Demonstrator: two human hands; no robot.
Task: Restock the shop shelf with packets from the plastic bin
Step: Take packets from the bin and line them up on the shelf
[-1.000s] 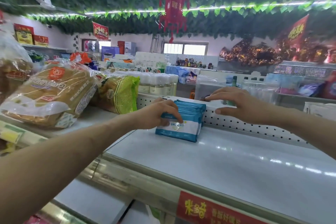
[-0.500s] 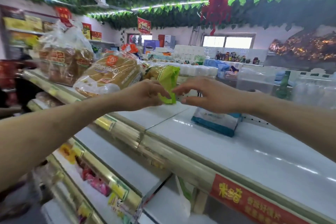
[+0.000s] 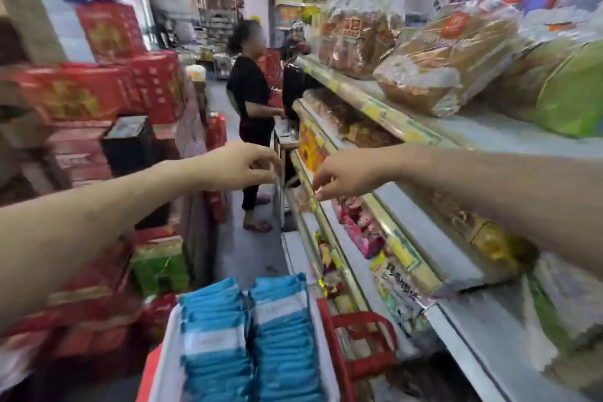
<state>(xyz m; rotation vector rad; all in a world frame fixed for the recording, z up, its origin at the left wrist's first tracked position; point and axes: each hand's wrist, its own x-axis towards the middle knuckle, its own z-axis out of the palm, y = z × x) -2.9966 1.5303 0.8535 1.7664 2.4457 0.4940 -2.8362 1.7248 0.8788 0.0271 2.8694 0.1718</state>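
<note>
moved: both hands have left the top shelf and the view has swung down the aisle | left hand, right hand: in mid-air, fingers loosely curled, grasping nothing | packets: two upright blue-and-white rows below both hands, in the plastic bin | bin cut off at bottom, print blurred | shelf right of the right hand

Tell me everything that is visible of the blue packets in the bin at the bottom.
The blue packets look like flat, soft plastic packs, blue with a white band; the print is blurred. They stand on edge in two tight rows in the red-edged bin beside the shelves. The left hand and right hand are above, not touching them.
</note>
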